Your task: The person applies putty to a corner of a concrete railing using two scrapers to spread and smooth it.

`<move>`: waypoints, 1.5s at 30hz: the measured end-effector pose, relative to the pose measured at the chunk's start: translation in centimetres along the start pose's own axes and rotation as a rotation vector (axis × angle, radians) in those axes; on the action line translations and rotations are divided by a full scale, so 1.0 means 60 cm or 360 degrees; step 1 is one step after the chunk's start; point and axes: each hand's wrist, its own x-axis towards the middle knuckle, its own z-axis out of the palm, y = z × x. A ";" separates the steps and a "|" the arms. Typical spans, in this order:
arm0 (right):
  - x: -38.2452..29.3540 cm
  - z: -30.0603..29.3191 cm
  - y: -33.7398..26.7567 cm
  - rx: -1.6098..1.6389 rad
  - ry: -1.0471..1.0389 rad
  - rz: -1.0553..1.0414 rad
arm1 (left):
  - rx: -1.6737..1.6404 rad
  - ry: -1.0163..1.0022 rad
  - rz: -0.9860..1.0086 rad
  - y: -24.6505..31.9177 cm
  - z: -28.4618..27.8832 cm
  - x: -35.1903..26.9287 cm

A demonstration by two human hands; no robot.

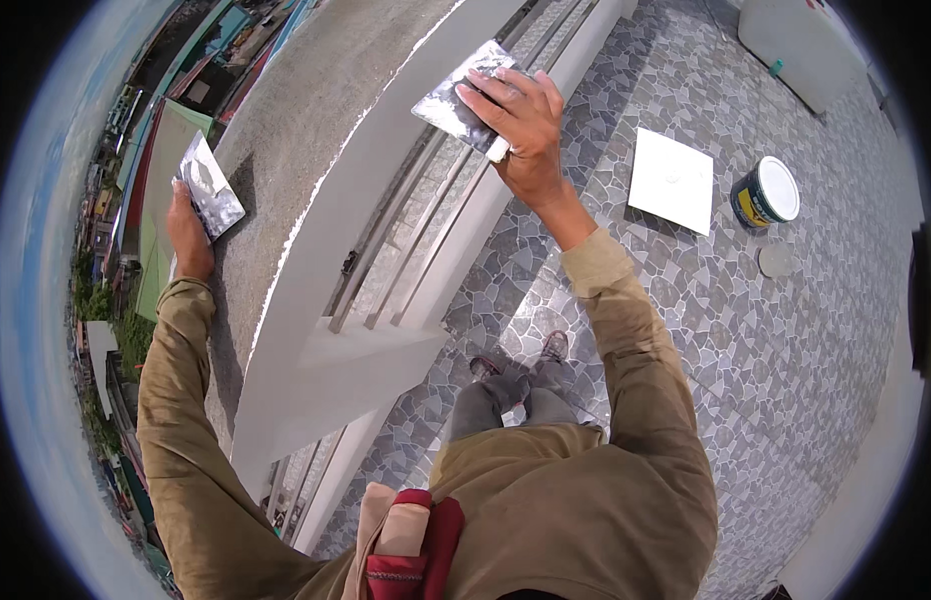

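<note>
My left hand point(188, 236) grips a metal putty spreader point(224, 201) with white putty on its blade, above the rough concrete top point(308, 112) of a parapet. My right hand point(519, 124) holds a second, broad metal spreader point(443, 101), fingers spread across its putty-smeared blade. That blade overlaps the smooth pale side face point(323, 217) of the parapet and the metal rails; whether it touches the face, I cannot tell. A ragged white putty line point(313, 187) runs along the edge between top and side.
Metal rails point(405, 251) fill an opening below the parapet. On the stone-patterned floor point(735, 330) are a white square board point(672, 180), a lidded dark bucket point(752, 199) and a pale round object point(775, 260). Rooftops point(165, 195) lie beyond the parapet.
</note>
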 end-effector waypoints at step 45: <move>0.040 0.113 0.119 0.0130 0.0117 -0.0118 | -0.0130 0.0084 0.0072 -0.011 -0.017 -0.007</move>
